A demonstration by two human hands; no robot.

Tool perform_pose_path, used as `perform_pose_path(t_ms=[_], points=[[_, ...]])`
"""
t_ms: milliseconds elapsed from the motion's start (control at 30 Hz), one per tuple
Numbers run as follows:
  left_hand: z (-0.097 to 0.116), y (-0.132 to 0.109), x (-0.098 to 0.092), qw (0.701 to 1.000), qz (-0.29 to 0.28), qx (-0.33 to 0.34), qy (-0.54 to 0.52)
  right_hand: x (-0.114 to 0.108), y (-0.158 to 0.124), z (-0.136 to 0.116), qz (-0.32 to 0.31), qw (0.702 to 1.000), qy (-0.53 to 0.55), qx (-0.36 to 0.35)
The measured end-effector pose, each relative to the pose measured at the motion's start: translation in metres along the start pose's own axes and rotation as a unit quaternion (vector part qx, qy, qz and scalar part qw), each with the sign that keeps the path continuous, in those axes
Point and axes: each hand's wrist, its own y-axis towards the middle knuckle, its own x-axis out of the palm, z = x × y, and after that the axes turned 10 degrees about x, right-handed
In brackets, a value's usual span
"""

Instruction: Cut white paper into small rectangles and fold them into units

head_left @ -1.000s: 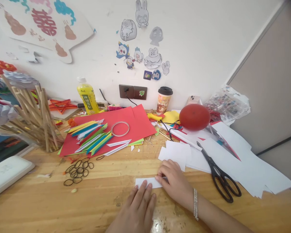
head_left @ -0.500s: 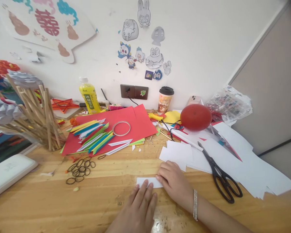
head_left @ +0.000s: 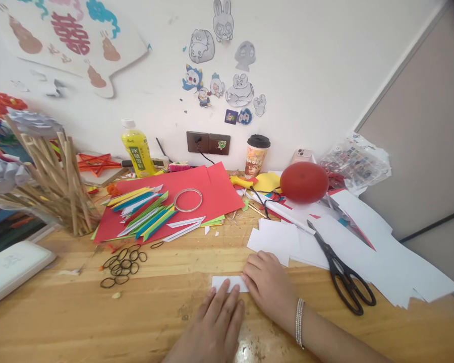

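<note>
A small strip of white paper (head_left: pixel 220 282) lies flat on the wooden table in front of me. My left hand (head_left: pixel 217 317) rests on its lower edge, fingers stretched out and holding nothing. At the strip's right end, my right hand (head_left: pixel 268 285) has curled fingers, with thumb and forefinger closed on the paper; its palm side is hidden. Just behind this hand are several white paper pieces (head_left: pixel 272 239). Black-handled scissors (head_left: pixel 338 267) lie to its right, blades pointing away from me.
Folded coloured paper strips (head_left: pixel 147 212) and a ring (head_left: pixel 188 200) lie on red paper (head_left: pixel 219 186). Black rubber bands (head_left: pixel 123 264) are at left. Along the back stand a yellow drink bottle (head_left: pixel 137 148), a lidded cup (head_left: pixel 256 156) and a red balloon (head_left: pixel 304 182).
My right hand has slid slightly left along the strip, covering a bit more of its right end. The left hand stays nearly in place. The whole view has shifted a little.
</note>
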Motion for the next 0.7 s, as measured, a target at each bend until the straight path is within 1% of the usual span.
perform_pose_path(t_ms=[100,200,267,433,567,700], points=[[-0.002,0.001,-0.005,0.998,-0.047,0.017,-0.026,0.001,-0.001,-0.001,0.000,1.000,-0.013,-0.002],[-0.003,0.001,-0.005,0.997,-0.068,0.018,-0.043,0.002,-0.001,-0.001,0.007,0.999,-0.032,0.010],[-0.001,0.000,0.000,0.996,-0.075,0.010,-0.053,0.002,-0.002,0.000,0.009,0.999,-0.025,0.026],[0.006,-0.006,0.018,0.993,-0.097,-0.004,-0.067,-0.001,-0.005,0.003,0.008,0.998,0.046,0.050],[0.008,-0.009,0.022,0.994,-0.086,-0.009,-0.064,-0.005,-0.008,0.006,0.000,0.998,0.048,0.043],[0.007,-0.007,0.018,0.996,-0.069,-0.010,-0.061,-0.014,-0.011,0.015,-0.027,0.997,0.049,0.056]])
